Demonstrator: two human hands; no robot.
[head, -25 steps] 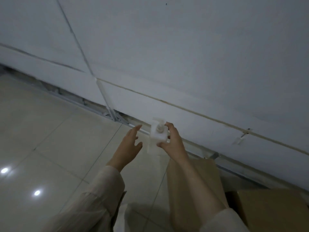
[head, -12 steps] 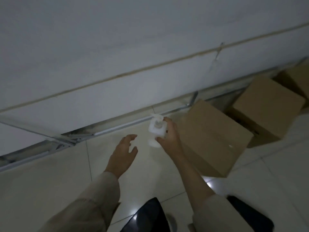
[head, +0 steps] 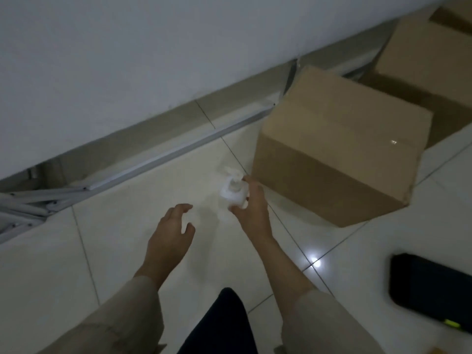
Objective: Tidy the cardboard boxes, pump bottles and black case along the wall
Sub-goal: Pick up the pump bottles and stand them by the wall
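A small white pump bottle (head: 233, 191) is gripped by my right hand (head: 252, 209) above the tiled floor, just left of a closed cardboard box (head: 337, 149). My left hand (head: 169, 237) hovers empty to the lower left of the bottle, fingers spread. A second cardboard box (head: 429, 60) stands behind the first, near the wall, and a corner of a third shows at the top right. A black case (head: 431, 290) lies on the floor at the right edge.
A white wall (head: 127, 60) runs diagonally across the top, with a metal rail (head: 163, 155) along its base and metal brackets (head: 23, 208) at the left. My dark trouser leg (head: 222, 325) is at the bottom centre. Glossy pale tiles lie between the hands and the wall.
The view has swung right and down, bringing the boxes and the black case into sight. My right hand still holds the pump bottle, now lower and close beside the nearest box.
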